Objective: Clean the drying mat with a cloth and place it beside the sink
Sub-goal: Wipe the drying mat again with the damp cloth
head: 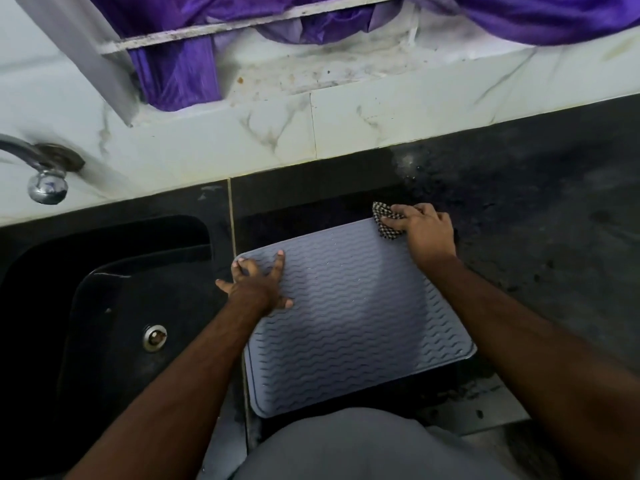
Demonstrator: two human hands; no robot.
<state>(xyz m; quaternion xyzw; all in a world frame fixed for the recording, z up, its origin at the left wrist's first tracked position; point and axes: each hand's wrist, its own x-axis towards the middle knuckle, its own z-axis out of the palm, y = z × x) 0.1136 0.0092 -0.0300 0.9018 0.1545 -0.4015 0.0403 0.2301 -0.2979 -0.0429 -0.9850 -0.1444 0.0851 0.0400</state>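
A grey drying mat (353,317) with a wavy ribbed surface lies flat on the dark countertop (540,209), just right of the sink. My left hand (258,282) presses on the mat's far left corner with fingers spread straight. My right hand (424,230) grips a small black-and-white checked cloth (384,220) at the mat's far right corner, where the cloth touches the mat's edge. Most of the cloth is hidden under my fingers.
A black sink (104,306) with a metal drain (155,337) sits to the left of the mat. A chrome tap (41,171) juts from the white marble-look wall at far left. Purple cloth (180,71) hangs over a window ledge behind. The counter stretches to the right.
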